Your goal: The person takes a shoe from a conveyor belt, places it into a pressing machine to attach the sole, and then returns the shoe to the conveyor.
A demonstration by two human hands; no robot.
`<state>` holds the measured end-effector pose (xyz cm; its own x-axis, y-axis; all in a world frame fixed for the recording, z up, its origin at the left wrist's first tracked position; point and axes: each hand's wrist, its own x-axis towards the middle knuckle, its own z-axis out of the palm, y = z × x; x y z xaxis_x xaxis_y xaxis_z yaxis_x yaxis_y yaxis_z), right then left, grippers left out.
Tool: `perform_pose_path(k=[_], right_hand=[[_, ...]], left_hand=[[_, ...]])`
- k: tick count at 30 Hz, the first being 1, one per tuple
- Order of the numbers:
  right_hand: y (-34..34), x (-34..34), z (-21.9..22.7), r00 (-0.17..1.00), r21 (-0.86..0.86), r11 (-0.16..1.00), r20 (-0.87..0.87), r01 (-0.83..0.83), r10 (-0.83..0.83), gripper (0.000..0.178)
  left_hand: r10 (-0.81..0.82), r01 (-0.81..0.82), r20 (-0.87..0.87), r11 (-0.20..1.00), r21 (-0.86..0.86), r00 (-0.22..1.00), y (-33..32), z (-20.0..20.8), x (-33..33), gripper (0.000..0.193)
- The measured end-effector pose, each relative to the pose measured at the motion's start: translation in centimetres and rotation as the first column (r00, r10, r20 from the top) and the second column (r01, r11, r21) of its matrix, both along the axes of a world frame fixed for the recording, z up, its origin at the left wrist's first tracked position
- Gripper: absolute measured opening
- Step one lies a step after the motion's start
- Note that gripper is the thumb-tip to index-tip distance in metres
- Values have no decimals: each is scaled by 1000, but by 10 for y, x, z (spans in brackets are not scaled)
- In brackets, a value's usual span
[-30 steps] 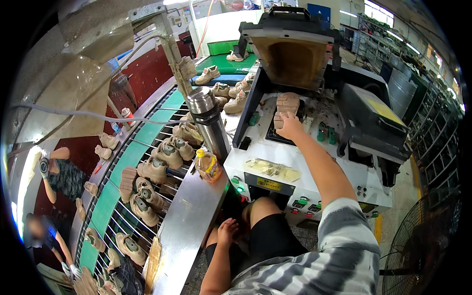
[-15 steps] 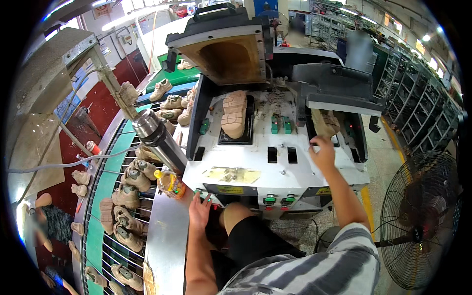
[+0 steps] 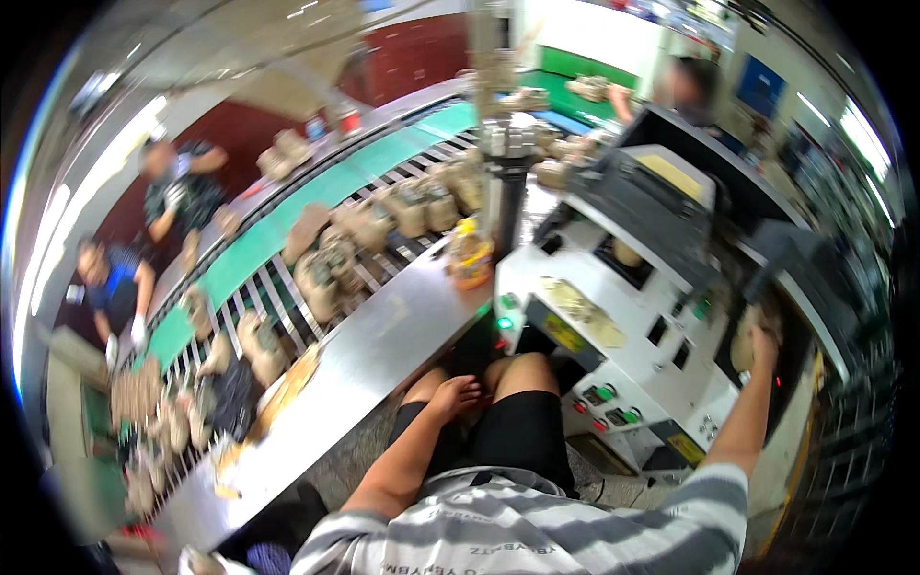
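Note:
My left hand (image 3: 457, 395) rests over my thighs, its fingers loosely stretched with nothing seen in them. My right arm reaches to the right station of the white press machine (image 3: 594, 287), under its raised dark lid (image 3: 815, 278). There my right hand (image 3: 765, 337) is closed on a beige shoe (image 3: 742, 347), whose far end is blurred and partly hidden. At the left station the dark lid (image 3: 652, 206) is lowered over another shoe (image 3: 628, 252), of which only a small part shows. Green and red buttons (image 3: 602, 393) sit on the machine's front.
A roller conveyor with a green belt (image 3: 235, 264) carries several beige shoes (image 3: 321, 278) on my left. A metal table (image 3: 374, 355) borders it, with a bottle of yellow-orange liquid (image 3: 470, 257) by the machine. Co-workers stand beyond the conveyor and behind the machine.
The view has swung left. The left station's lid has come down over its shoe. My left hand has left the machine's front for my lap; my right hand reaches farther in at the right station.

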<state>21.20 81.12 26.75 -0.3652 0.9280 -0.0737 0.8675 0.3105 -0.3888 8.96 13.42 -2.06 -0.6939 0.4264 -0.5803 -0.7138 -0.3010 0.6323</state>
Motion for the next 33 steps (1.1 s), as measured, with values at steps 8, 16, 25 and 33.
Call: perform_pose_path(k=[8, 16, 25, 33], right_hand=[[-44, 77, -71, 864, 567, 783, -498, 255, 79, 85], [-152, 97, -85, 398, 226, 973, -897, 40, 192, 57], [-428, -42, -67, 367, -304, 214, -836, -928, 407, 64], [-581, -130, -59, 117, -262, -57, -602, -963, 790, 46]], left_hand=[[-117, 127, -64, 972, 195, 991, 10, -48, -13, 26], [-320, 322, -334, 945, -54, 886, 18, 25, 5, 29], [-66, 374, -526, 778, 505, 848, -18, 203, -4, 77], [549, -505, -228, 833, 225, 804, -268, 139, -70, 65]])
